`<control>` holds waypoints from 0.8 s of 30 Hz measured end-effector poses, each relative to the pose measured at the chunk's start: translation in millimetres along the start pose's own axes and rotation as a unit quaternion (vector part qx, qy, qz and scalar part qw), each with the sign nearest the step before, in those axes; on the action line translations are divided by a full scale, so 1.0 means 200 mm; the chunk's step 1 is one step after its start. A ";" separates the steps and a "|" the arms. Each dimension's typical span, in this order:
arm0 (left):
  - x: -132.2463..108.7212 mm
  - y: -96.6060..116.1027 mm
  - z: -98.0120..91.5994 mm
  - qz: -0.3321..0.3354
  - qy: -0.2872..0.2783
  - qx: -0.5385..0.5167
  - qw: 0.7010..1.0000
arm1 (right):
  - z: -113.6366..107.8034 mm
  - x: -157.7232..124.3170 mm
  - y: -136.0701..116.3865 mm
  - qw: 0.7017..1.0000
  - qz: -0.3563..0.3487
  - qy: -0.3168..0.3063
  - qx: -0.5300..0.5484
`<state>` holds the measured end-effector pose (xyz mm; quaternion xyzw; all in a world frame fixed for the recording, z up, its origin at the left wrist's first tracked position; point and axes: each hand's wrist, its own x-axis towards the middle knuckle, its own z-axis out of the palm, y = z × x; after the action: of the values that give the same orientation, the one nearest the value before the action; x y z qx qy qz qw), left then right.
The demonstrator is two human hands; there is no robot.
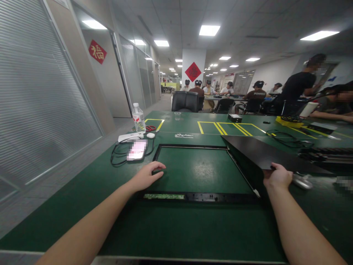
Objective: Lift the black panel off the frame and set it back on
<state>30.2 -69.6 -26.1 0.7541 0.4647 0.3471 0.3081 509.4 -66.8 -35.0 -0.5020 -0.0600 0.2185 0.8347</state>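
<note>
A black rectangular frame (pixel 193 147) lies on the green table, with a green circuit strip (pixel 164 196) along its near bar. My left hand (pixel 147 176) is over the frame's left side, thumb and fingers apart and holding nothing; whether it touches the frame I cannot tell. To the right, my right hand (pixel 278 177) grips the near edge of a thin dark panel (pixel 253 151), thumb on top. The panel is tilted, standing beside the frame's right side. Its underside and the fingers beneath it are hidden.
On the left stand a water bottle (pixel 138 117), a phone (pixel 137 150), black cables and red scissors (pixel 150 128). A computer mouse (pixel 302 181) lies right of my right hand. Black cables (pixel 286 138) and a yellow holder (pixel 288 122) are farther right. Other people sit beyond the chair (pixel 184 101).
</note>
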 end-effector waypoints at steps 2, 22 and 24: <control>0.00 -0.01 0.00 0.002 -0.005 0.012 1.000 | -0.01 0.01 0.00 1.000 0.015 0.002 0.008; 0.00 0.02 -0.01 0.009 -0.048 0.089 0.995 | 0.00 0.01 -0.02 0.998 0.056 0.007 0.008; -0.01 0.02 -0.01 0.012 -0.046 0.089 0.995 | -0.01 0.01 -0.01 0.998 0.057 -0.005 0.014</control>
<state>30.2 -71.7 -22.3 0.7990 0.4700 0.2734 0.2569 512.6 -67.5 -34.1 -0.4918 -0.0319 0.2691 0.8275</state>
